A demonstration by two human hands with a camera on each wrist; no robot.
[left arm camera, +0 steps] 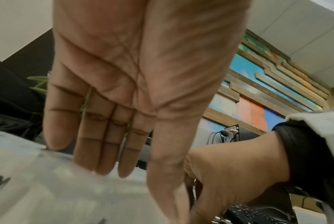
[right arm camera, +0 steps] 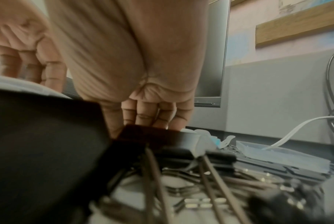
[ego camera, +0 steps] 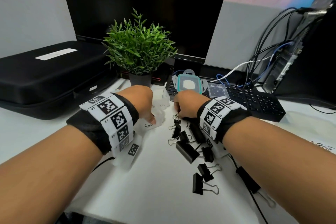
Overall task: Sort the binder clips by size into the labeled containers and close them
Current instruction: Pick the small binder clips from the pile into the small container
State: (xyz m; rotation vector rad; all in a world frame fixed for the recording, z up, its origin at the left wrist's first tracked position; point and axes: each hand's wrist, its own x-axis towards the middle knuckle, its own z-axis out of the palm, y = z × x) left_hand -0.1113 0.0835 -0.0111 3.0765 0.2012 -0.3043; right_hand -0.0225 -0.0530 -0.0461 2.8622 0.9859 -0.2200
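Observation:
Several black binder clips point(ego camera: 187, 149) of mixed sizes lie in a loose pile on the white desk, close and blurred in the right wrist view point(right arm camera: 47, 151). My right hand point(ego camera: 185, 105) curls down at the pile's far end and pinches a small binder clip point(ego camera: 176, 116); its fingertips point(right arm camera: 143, 119) are hidden behind a black clip. My left hand point(ego camera: 145, 107) rests on the clear container marked "Sma…" point(ego camera: 160, 122), thumb on its near rim, fingers point(left arm camera: 97, 144) straight. Just behind stands a clear container marked "…um" point(ego camera: 161, 101).
A teal-rimmed lid point(ego camera: 189, 83) and a small clear lid point(ego camera: 218, 90) lie on the black keyboard point(ego camera: 258, 102). A potted plant point(ego camera: 140, 49) stands behind my left hand. A "LARGE" label point(ego camera: 323, 148) shows at the right edge. A black case point(ego camera: 45, 78) lies left; cables run right.

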